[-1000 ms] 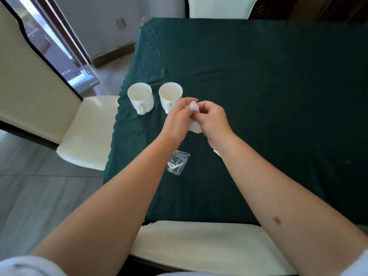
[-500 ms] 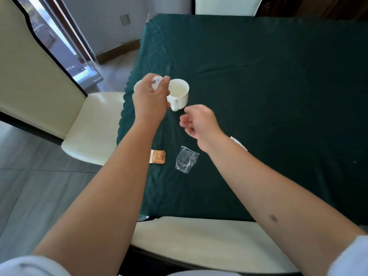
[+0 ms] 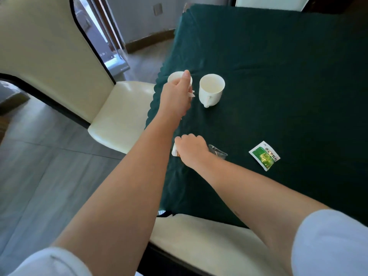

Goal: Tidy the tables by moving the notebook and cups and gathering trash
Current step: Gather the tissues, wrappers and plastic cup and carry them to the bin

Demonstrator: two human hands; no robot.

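Two white cups stand near the left edge of the green-clothed table [image 3: 278,76]. My left hand [image 3: 177,94] covers most of the left cup [image 3: 174,76] and holds a crumpled white tissue [image 3: 191,94] in its fingers. The right cup [image 3: 211,90] stands free, handle toward me. My right hand [image 3: 191,148] is closed over a small orange and white sachet [image 3: 174,151] at the table's near left edge. A crumpled clear plastic wrapper [image 3: 218,152] lies just right of that hand. A green tea packet [image 3: 263,155] lies further right.
A cream chair [image 3: 119,112] stands left of the table, its tall back toward the door. Another cream chair seat [image 3: 209,242] is tucked under the near edge, below my arms. Grey tiled floor lies to the left.
My left hand with the tissue has stayed at the left cup. My right hand dropped toward me and closed over the orange sachet. The view shifted, showing the green packet.
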